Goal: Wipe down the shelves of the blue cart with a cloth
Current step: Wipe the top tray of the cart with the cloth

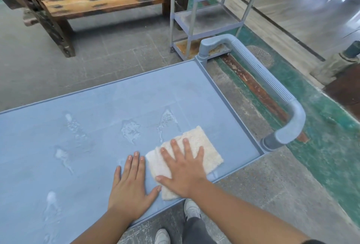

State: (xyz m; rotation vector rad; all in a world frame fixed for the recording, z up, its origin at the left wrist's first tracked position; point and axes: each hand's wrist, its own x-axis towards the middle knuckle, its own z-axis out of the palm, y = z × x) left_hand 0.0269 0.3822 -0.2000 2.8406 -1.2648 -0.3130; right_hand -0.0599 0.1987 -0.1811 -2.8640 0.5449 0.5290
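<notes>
From my feed, the wipe looks barely begun: pale dusty smears (130,129) dot the top shelf (97,107) of the blue cart to the left. My left hand (130,187) lies flat and open on bare shelf, holding nothing. Just beside it, my right hand (184,169) presses the cloth (204,146) with straight fingers near the cart's handle (261,74). Lower shelves are hidden. Beyond stand a wooden bench (101,0) and a second cart (210,10) on a grey stone floor (58,58).
</notes>
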